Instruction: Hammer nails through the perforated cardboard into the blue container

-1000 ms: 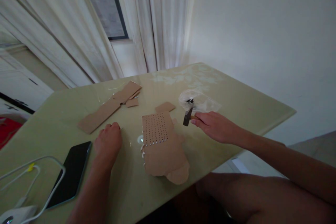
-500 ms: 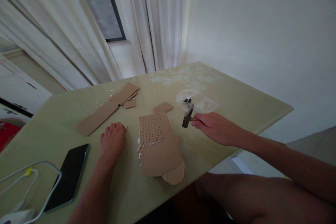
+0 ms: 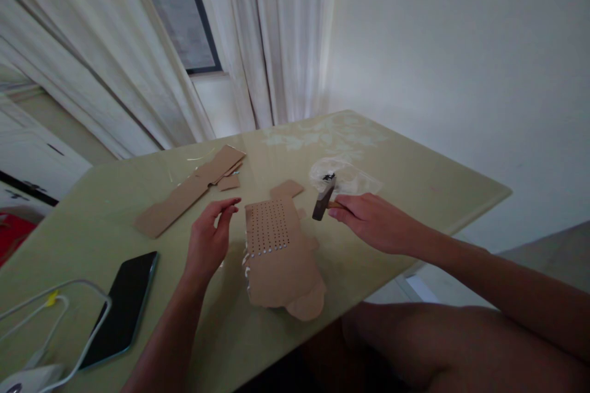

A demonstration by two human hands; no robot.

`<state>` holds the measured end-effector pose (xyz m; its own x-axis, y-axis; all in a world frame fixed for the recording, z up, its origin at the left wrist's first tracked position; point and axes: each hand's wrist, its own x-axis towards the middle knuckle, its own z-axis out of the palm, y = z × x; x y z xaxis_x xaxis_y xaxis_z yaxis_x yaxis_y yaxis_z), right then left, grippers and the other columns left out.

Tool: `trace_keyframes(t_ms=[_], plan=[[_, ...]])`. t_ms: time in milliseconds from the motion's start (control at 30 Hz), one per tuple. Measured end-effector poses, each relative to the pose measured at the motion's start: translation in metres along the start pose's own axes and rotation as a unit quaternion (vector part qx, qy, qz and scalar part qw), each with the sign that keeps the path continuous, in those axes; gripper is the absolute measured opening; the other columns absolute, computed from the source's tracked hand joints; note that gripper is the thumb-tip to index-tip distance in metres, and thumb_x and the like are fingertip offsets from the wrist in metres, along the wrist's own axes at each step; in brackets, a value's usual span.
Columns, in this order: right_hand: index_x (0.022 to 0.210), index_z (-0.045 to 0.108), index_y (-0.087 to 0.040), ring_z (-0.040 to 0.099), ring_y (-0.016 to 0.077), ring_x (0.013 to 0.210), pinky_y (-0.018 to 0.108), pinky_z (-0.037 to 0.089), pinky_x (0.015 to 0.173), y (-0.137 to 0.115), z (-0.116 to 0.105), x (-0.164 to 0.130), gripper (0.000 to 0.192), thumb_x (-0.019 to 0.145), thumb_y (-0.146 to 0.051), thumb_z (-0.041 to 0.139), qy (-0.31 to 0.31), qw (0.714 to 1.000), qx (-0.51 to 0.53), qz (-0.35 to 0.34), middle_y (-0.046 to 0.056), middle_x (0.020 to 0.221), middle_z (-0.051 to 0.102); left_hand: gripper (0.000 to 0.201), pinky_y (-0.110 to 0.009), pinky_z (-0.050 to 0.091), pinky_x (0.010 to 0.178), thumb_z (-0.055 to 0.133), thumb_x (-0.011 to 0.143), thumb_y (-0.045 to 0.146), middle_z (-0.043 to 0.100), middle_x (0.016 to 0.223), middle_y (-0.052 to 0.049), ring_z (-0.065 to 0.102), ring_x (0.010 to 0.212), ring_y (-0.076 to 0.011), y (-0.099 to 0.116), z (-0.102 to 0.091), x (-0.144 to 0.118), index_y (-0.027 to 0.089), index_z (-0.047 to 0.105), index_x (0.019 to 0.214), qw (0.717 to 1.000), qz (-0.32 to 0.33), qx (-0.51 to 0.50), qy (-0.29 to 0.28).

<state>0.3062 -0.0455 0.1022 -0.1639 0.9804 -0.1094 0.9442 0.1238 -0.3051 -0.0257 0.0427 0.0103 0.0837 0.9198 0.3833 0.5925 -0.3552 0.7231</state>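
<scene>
My right hand (image 3: 369, 218) is closed round the wooden handle of a hammer (image 3: 324, 198), whose dark head hangs in the air right of the cardboard. My left hand (image 3: 212, 233) is raised by the left edge of a layered piece of cardboard (image 3: 286, 276), thumb and forefinger drawn together near its far left corner; whatever is between them is too small to make out. Rows of small dark holes cover the far half of this cardboard. Pale round bits line its nearest row, and white blobs bulge along the left side.
Behind the hammer lies a clear plastic bag (image 3: 353, 178) with small dark bits (image 3: 329, 177). A long cardboard strip (image 3: 188, 196) and small scraps (image 3: 286, 188) lie farther back. At left are a black phone (image 3: 122, 307) and a white cable (image 3: 87, 285). The table's (image 3: 415, 196) front edge borders my leg.
My left hand has lifted off the table and moved right and away from me, to the cardboard's edge. The hammer has shifted slightly left with my right hand.
</scene>
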Motion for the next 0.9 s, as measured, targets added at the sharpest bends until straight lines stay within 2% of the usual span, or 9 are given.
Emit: trace_keyframes(t_ms=[67, 167, 300, 367, 600, 900], plan=[[0.1, 0.072, -0.018, 0.073, 0.0271, 0.091, 0.036, 0.043, 0.08, -0.003, -0.001, 0.001, 0.037, 0.116, -0.039, 0.046, 0.007, 1.0, 0.015, -0.008, 0.011, 0.095, 0.078, 0.027, -0.04, 0.059, 0.1, 0.062, 0.102, 0.044, 0.083, 0.111, -0.008, 0.077, 0.104, -0.0246, 0.017, -0.001, -0.007, 0.022, 0.075, 0.109, 0.997, -0.006, -0.075, -0.005], [0.103, 0.072, -0.018, 0.074, 0.0269, 0.092, 0.036, 0.043, 0.08, -0.008, 0.0, 0.003, 0.037, 0.116, -0.042, 0.046, 0.018, 0.999, 0.034, -0.027, 0.01, 0.096, 0.079, 0.021, -0.039, 0.059, 0.097, 0.069, 0.101, 0.044, 0.083, 0.102, -0.004, 0.077, 0.101, -0.0233, 0.049, -0.003, -0.02, 0.024, 0.076, 0.103, 0.99, 0.009, -0.142, -0.024], [0.1, 0.072, -0.019, 0.073, 0.0257, 0.089, 0.035, 0.043, 0.079, -0.012, 0.001, 0.001, 0.037, 0.116, -0.043, 0.049, 0.018, 0.998, 0.043, -0.037, 0.009, 0.093, 0.078, 0.016, -0.041, 0.059, 0.09, 0.075, 0.099, 0.042, 0.084, 0.098, -0.003, 0.076, 0.094, -0.024, 0.08, 0.001, -0.029, 0.028, 0.082, 0.098, 0.981, 0.064, -0.127, -0.131], [0.103, 0.073, -0.019, 0.074, 0.0262, 0.09, 0.035, 0.044, 0.079, -0.011, 0.002, -0.002, 0.036, 0.115, -0.042, 0.048, 0.012, 0.998, 0.046, -0.036, 0.009, 0.095, 0.079, 0.013, -0.042, 0.057, 0.09, 0.076, 0.098, 0.041, 0.083, 0.096, -0.003, 0.076, 0.095, -0.0251, 0.081, 0.006, -0.029, 0.029, 0.082, 0.095, 0.98, 0.08, -0.115, -0.144], [0.113, 0.076, -0.02, 0.074, 0.027, 0.09, 0.035, 0.047, 0.08, -0.001, 0.004, -0.004, 0.038, 0.114, -0.043, 0.046, 0.009, 0.999, 0.043, -0.03, 0.011, 0.098, 0.081, 0.012, -0.041, 0.052, 0.086, 0.074, 0.1, 0.037, 0.081, 0.097, -0.004, 0.073, 0.094, -0.0248, 0.061, 0.01, -0.034, 0.032, 0.084, 0.097, 0.978, 0.091, -0.09, -0.164], [0.116, 0.077, -0.02, 0.074, 0.027, 0.092, 0.035, 0.047, 0.08, -0.005, 0.008, -0.003, 0.038, 0.115, -0.042, 0.046, 0.003, 0.998, 0.035, -0.043, 0.012, 0.1, 0.082, 0.014, -0.041, 0.044, 0.086, 0.07, 0.104, 0.035, 0.083, 0.096, -0.001, 0.071, 0.094, -0.0243, 0.064, 0.013, -0.038, 0.032, 0.083, 0.1, 0.975, 0.123, -0.051, -0.176]])
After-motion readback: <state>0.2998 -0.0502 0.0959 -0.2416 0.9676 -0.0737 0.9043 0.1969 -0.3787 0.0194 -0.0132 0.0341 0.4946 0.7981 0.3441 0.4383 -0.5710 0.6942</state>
